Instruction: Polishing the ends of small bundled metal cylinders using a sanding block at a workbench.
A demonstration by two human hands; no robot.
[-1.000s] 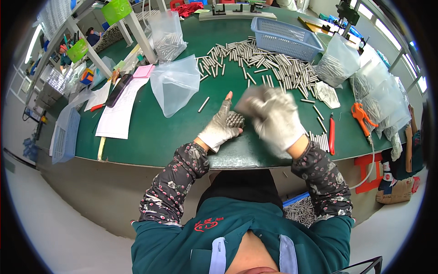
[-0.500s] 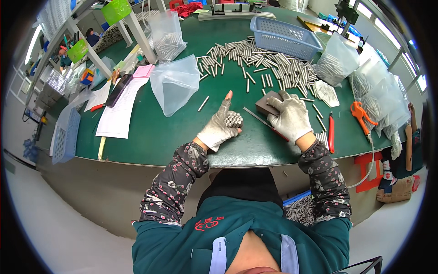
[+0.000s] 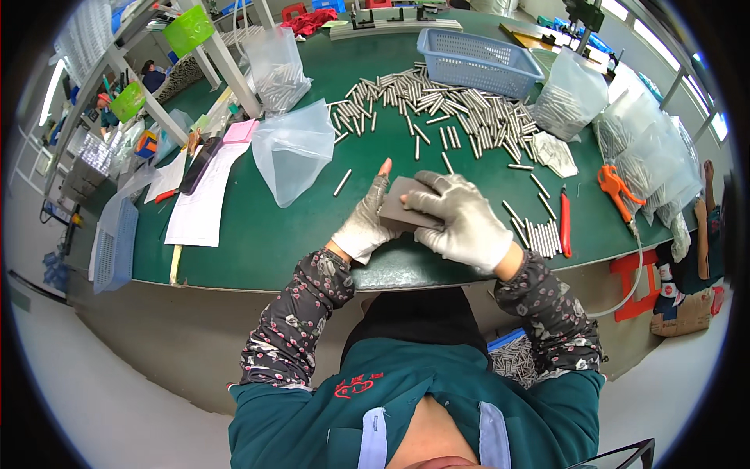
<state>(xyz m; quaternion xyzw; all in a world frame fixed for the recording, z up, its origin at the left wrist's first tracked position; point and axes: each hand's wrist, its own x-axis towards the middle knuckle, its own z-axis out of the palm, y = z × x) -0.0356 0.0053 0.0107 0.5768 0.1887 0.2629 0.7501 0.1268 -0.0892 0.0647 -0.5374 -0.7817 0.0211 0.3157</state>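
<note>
Both my hands wear grey work gloves and meet over the near edge of the green table (image 3: 250, 234). My right hand (image 3: 461, 223) grips a flat grey-brown pad (image 3: 402, 205) and presses it against my left hand (image 3: 363, 227). My left hand holds the pad's other side, with its bare index fingertip pointing away from me. What lies under the pad is hidden. Several short metal rods (image 3: 437, 109) lie scattered across the table beyond my hands, and a small row of them (image 3: 539, 234) lies to my right.
A clear plastic bag (image 3: 293, 148) stands left of my hands, with papers (image 3: 199, 199) beyond it. A blue basket (image 3: 476, 59) sits at the back. Red-handled pliers (image 3: 565, 223) and an orange tool (image 3: 613, 187) lie at right, near bags of rods (image 3: 574, 94).
My right hand, blurred in motion a second ago, has come left with the grey pad and now meets my left hand, which closed onto the pad.
</note>
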